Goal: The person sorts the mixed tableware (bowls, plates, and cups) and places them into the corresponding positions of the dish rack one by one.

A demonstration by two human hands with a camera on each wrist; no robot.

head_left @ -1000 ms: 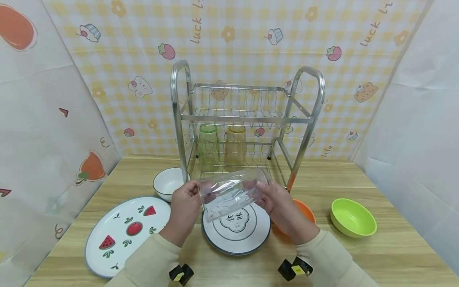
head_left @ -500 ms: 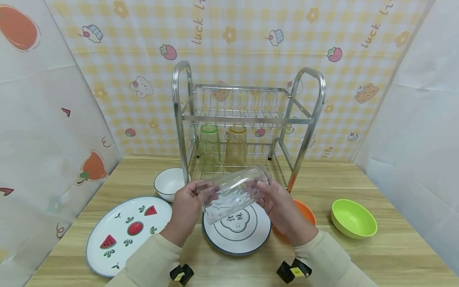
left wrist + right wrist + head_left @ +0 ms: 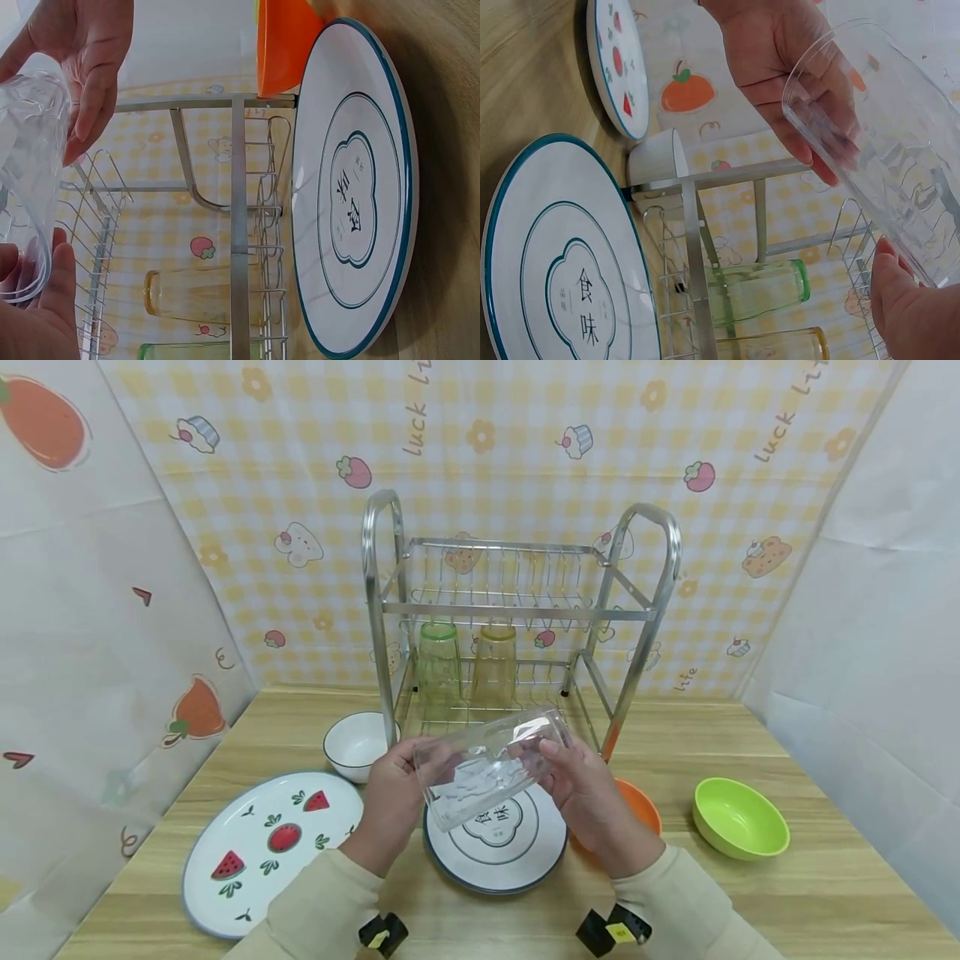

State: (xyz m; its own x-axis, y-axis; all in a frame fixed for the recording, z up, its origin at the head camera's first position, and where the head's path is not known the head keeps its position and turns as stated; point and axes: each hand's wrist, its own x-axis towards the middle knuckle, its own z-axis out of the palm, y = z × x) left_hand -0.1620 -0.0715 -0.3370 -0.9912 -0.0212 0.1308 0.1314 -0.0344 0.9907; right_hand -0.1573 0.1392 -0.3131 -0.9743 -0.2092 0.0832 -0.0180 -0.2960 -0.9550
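A clear drinking glass (image 3: pixel 483 772) lies sideways in the air between both hands, over the white plate (image 3: pixel 495 868) with dark characters. My left hand (image 3: pixel 388 797) holds its open rim end, fingers seen through the clear wall in the right wrist view. My right hand (image 3: pixel 588 793) grips the other end, thumb on the near side and fingers beneath. Behind stands a two-tier metal dish rack (image 3: pixel 517 612). On its lower tier, a green glass (image 3: pixel 438 668) and a yellow glass (image 3: pixel 495 668) stand side by side.
An oval plate with fruit pictures (image 3: pixel 262 893) lies at the left, with a white bowl (image 3: pixel 354 743) behind it. An orange bowl (image 3: pixel 641 806) sits partly hidden by the right hand. A lime green bowl (image 3: pixel 742 818) stands farther right. Patterned cloth (image 3: pixel 480 485) hangs behind the rack.
The clear glass has turned a little in the hands, its left end dipping slightly lower. Both hands keep their hold on it; everything else stays in place.
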